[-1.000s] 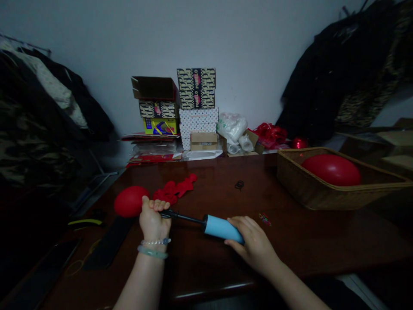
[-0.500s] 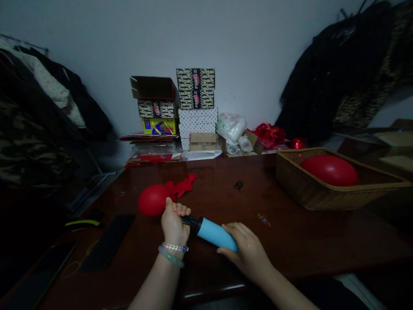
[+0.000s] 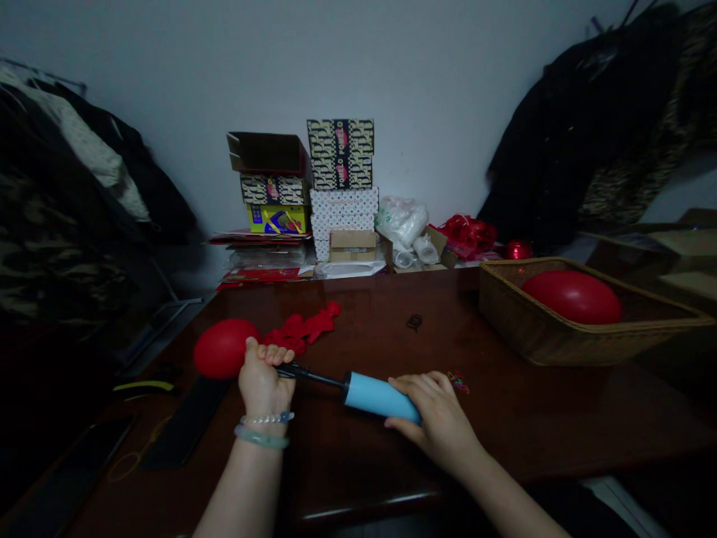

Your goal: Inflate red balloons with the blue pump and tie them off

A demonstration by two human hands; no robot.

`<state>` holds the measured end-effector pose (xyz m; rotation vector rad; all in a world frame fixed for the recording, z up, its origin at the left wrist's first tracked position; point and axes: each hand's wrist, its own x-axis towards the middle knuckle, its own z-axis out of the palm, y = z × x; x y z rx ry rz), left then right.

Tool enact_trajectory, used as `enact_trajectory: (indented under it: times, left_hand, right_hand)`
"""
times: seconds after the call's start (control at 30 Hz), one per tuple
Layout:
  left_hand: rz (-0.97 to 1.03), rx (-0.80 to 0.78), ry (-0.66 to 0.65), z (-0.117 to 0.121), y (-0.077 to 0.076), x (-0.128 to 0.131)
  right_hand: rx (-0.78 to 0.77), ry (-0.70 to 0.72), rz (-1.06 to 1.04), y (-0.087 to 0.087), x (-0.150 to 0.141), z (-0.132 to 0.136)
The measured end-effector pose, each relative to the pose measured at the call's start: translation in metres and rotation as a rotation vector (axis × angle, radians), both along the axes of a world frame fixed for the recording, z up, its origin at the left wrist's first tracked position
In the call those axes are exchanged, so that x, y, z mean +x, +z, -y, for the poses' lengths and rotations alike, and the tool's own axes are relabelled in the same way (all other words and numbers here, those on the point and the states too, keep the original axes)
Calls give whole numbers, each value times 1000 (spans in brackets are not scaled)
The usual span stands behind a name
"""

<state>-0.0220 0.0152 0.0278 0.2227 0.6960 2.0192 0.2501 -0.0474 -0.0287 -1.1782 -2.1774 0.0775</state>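
My left hand (image 3: pixel 262 381) is closed round the black nozzle end of a hand pump, where the neck of a small, partly inflated red balloon (image 3: pixel 222 348) sits. My right hand (image 3: pixel 437 418) grips the light-blue pump barrel (image 3: pixel 375 397). The thin black rod (image 3: pixel 317 378) between nozzle and barrel is drawn out. Both hands hover just above the dark wooden table (image 3: pixel 358 448). A pile of limp red balloons (image 3: pixel 305 329) lies just behind the left hand.
A wicker basket (image 3: pixel 526 325) at the right holds an inflated red balloon (image 3: pixel 571 297). Stacked boxes (image 3: pixel 336 187), plastic bags and red ribbon line the wall. A small black clip (image 3: pixel 415 322) and coloured bands (image 3: pixel 459 382) lie mid-table. Dark flat items (image 3: pixel 190 422) lie at left.
The pump rod, pushed in half a second ago, is drawn out again; my left hand and the balloon moved left. The balloon looks about the same size.
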Motion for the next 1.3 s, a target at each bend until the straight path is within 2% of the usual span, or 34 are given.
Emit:
enact_trajectory:
  times: [0.17, 0.37, 0.53, 0.73, 1.1, 1.3]
  left_hand:
    - [31, 28, 21, 0, 3, -19]
    - [47, 12, 26, 0, 0, -13]
    - [28, 35, 26, 0, -4, -11]
    - [33, 8, -1, 3, -5, 6]
    - [1, -26, -73, 4, -17, 49]
    - [-11, -53, -84, 2, -21, 52]
  right_hand:
    - [7, -4, 26, 2, 11, -6]
    - [5, 38, -17, -10, 8, -4]
    - [33, 29, -37, -14, 5, -3]
    - [42, 51, -41, -18, -1, -1]
    - [68, 73, -85, -25, -8, 1]
    - [63, -12, -121, -27, -21, 7]
